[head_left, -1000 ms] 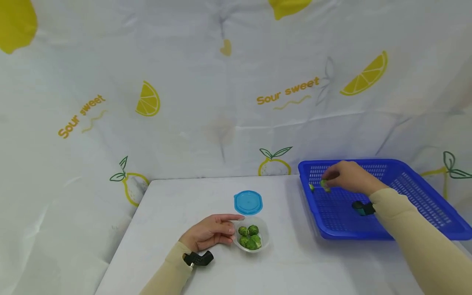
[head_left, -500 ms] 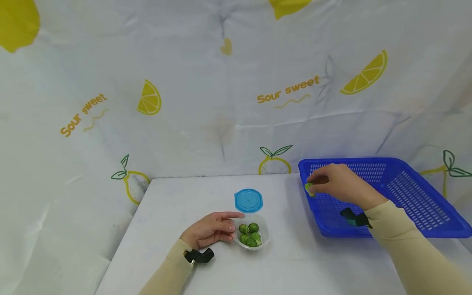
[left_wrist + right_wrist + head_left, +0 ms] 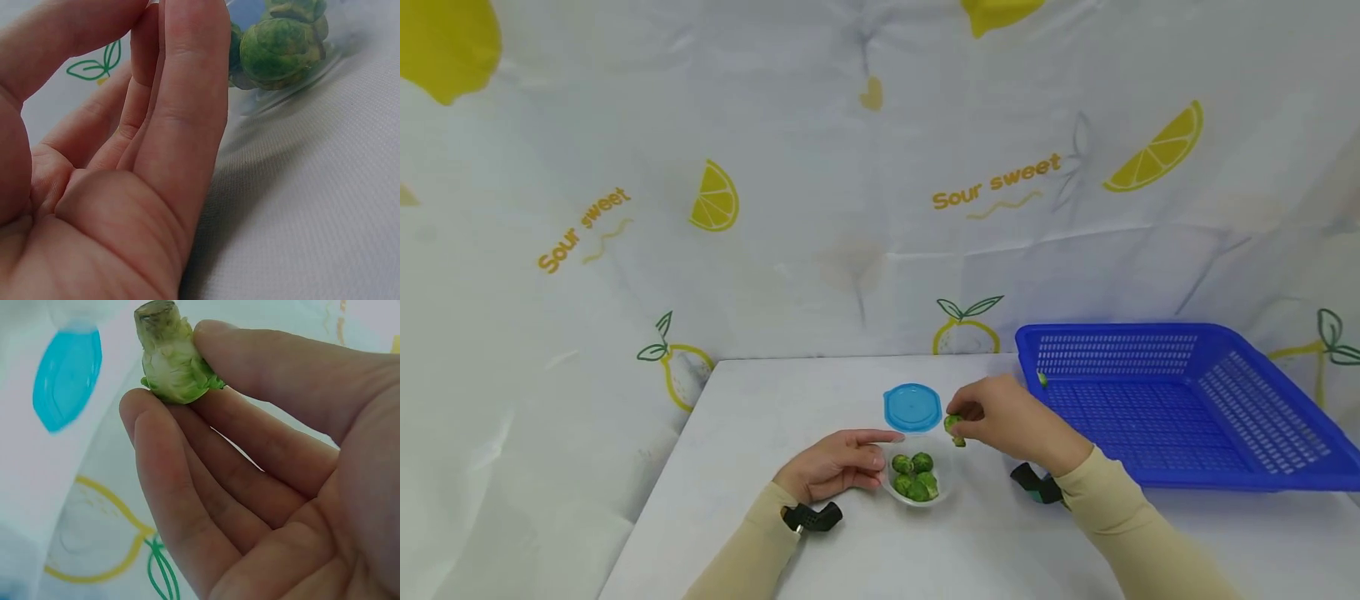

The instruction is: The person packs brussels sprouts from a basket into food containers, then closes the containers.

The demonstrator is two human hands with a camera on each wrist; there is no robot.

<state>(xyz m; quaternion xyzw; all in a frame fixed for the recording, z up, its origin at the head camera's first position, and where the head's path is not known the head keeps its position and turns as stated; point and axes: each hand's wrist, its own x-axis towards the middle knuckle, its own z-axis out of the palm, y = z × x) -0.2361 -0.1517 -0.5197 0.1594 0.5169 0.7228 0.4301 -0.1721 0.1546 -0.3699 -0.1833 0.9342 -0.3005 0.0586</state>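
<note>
**Head view: Brussels sprout (image 3: 175, 372) in right hand (image 3: 1011, 421), beside clear container (image 3: 945, 477)**

Right wrist view, closest look. Shows short, thick stalk uppermost, ending in a rough, brown-grey cut face. Pales below to whitish green, broadens into a rounded base, and finishes in brighter green, crinkled leaf edges at the lower margin. Looks small against the fingers. Pinched narrowly between thumb on one side and fingertips on the other.

Position per head view: just beside the container's far right rim. Height over white table (image 3: 805, 400) not readable.

At the container's left, left hand (image 3: 835, 467): relaxed, with index straight along the far rim and remaining fingers close to the wall.

Inside the container: cluster of sprouts (image 3: 915, 477), rounder and deeper green, with layered leaves in left wrist view.

Also logged: blue lid (image 3: 912, 407) flat on the table, just beyond the container; to the right, blue basket (image 3: 1247, 481) with small green piece (image 3: 1042, 379) by the inner left wall; behind, lemon-printed sheet (image 3: 820, 167).
</note>
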